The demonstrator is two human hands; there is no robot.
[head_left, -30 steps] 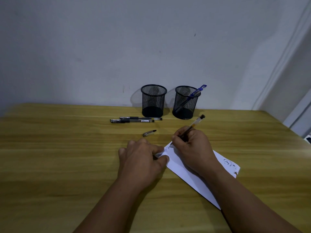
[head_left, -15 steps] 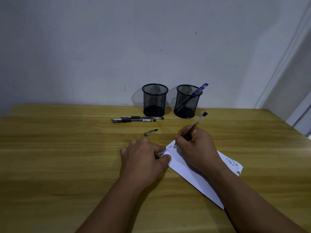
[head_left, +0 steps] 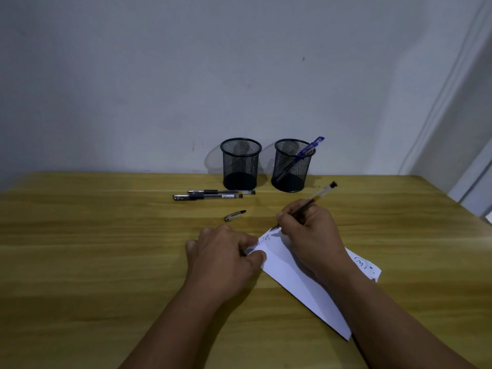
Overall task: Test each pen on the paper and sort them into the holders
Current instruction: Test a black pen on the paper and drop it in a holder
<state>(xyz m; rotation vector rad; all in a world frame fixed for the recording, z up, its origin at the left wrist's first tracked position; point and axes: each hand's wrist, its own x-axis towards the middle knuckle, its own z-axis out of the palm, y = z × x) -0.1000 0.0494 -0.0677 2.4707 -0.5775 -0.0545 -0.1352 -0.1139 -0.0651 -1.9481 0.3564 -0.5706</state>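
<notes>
The pen (head_left: 311,202) in the right hand (head_left: 311,235) has a clear barrel with a dark grip section and a black end plug, and it leans up and away to the right with its tip down on the far corner of the paper (head_left: 290,272). The fingers and thumb are pinched round the grip section. The paper is a white sheet lying at an angle on the wooden table (head_left: 93,249), with small scribbles near the far corner and a circled mark at its right edge. The left hand (head_left: 223,257) lies on the sheet's left corner, fingers curled, thumb and forefinger pressing the edge down. The pen's loose cap (head_left: 234,216) lies on the table just beyond the left hand. Farther back two more black pens (head_left: 213,194) lie side by side, capped ends to the left. Against the wall stand two black mesh holders: the left holder (head_left: 241,163) shows nothing inside, the right holder (head_left: 292,165) has one blue pen (head_left: 306,151) leaning out over its rim.

Compared with half a second ago, the pen tip sits a touch farther along the corner and the scribbles read slightly longer; the left hand has kept its place, and the cap, spare pens and holders lie as they did
</notes>
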